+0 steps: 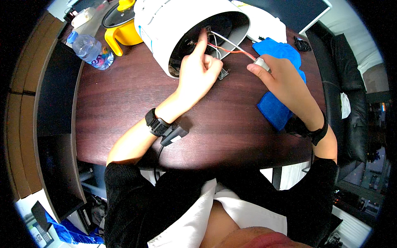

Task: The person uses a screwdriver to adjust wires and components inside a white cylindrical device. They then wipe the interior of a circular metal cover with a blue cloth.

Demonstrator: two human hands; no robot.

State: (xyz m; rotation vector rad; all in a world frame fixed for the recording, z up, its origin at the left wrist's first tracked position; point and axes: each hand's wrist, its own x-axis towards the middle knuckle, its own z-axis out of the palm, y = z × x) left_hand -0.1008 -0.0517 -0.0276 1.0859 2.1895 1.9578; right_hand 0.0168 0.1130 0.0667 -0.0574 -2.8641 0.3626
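A white cylindrical appliance housing (161,37) lies on its side, its open end facing me and its dark inside showing. My left hand (197,70) reaches to that opening. Its index finger is stretched out against a small part inside, while the other fingers curl loosely. In my right hand (281,76) is what looks like a screwdriver (231,44), gripped by its pale handle, its thin shaft running to the spot by my left fingertip. Red and white wires (225,50) hang out of the housing. A small dark bracket (223,74) sits below my left hand, partly hidden.
A blue cloth (275,110) lies beneath and beside my right hand on the dark wooden table (223,132). At the back left are a water bottle (92,51) and a yellow pot (128,37). A black adapter (175,135) lies by my left wrist.
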